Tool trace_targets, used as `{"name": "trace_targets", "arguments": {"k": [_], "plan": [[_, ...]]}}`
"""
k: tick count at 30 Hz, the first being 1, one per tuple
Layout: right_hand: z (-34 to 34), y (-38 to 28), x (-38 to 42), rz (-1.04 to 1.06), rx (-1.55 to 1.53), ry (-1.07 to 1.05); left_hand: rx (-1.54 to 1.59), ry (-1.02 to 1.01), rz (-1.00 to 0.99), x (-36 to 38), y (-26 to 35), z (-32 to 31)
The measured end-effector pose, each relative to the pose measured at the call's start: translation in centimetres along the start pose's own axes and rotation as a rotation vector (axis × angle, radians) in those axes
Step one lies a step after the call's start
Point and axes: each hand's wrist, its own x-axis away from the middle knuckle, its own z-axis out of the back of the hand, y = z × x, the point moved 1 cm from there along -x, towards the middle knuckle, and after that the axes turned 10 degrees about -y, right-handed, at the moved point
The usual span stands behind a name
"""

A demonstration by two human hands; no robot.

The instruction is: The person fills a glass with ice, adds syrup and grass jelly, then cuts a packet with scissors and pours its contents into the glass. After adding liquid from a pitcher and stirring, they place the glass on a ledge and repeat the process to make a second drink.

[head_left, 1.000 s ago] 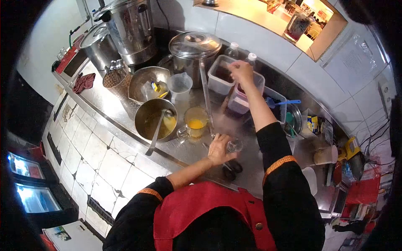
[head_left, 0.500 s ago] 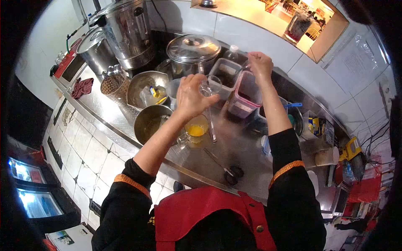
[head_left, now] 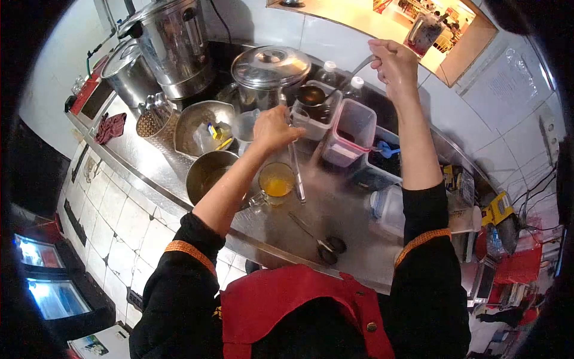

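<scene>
My right hand is raised and closed on the handle of a ladle. The ladle's bowl holds dark brown liquid and hangs over a clear plastic container with dark contents. In my left hand is a small clear cup, held just below and left of the ladle's bowl. A glass mug with yellow liquid stands on the counter below my left hand. Beside the mug lies a long metal utensil, its upper end near my left hand. Black-handled scissors lie nearer to me.
A lidded pot and a tall steel urn stand at the back. Left of my forearm are a steel pot and a metal bowl with packets. A pink-rimmed container and a white-lidded bottle are on the right.
My right hand has risen and moved right, lifting the ladle so its filled bowl now shows above the container. My left hand keeps the cup close by, slightly lower.
</scene>
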Motion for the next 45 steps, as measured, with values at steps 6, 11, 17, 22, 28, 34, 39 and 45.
{"name": "trace_targets", "arguments": {"k": [6, 11, 17, 22, 28, 34, 39, 45], "plan": [[-1.5, -1.9, 2.8, 0.121, 0.093, -0.063, 0.069, 0.027, -0.058, -0.5, -0.6, -0.2], [-2.7, -2.7, 6.0, 0.462, 0.366, -0.071, 0.101, -0.04, -0.035, -0.1, -0.5, 0.0], [-3.6, -3.2, 10.7, 0.887, 0.454, -0.205, 0.092, -0.038, -0.042, 0.5, -0.3, 0.3], [-2.8, -4.2, 15.9, 1.252, 0.741, -0.706, 0.097, -0.001, -0.011, 1.1, 0.4, 1.0], [-1.5, -5.5, 15.8, 1.269, 0.758, -0.369, 0.186, 0.085, -0.049, 3.7, 2.4, 3.2], [-3.1, -0.2, 10.1, 1.009, 0.609, -0.22, 0.293, 0.191, -0.156, 9.8, 4.3, 3.9], [-5.4, 5.9, 8.9, 0.691, 0.58, -0.277, 0.248, -0.002, -0.126, 16.3, 4.6, 1.5], [-4.9, 4.0, 16.1, 0.761, 0.757, 0.01, 0.313, -0.129, -0.113, 20.3, -0.7, -6.4]]}}
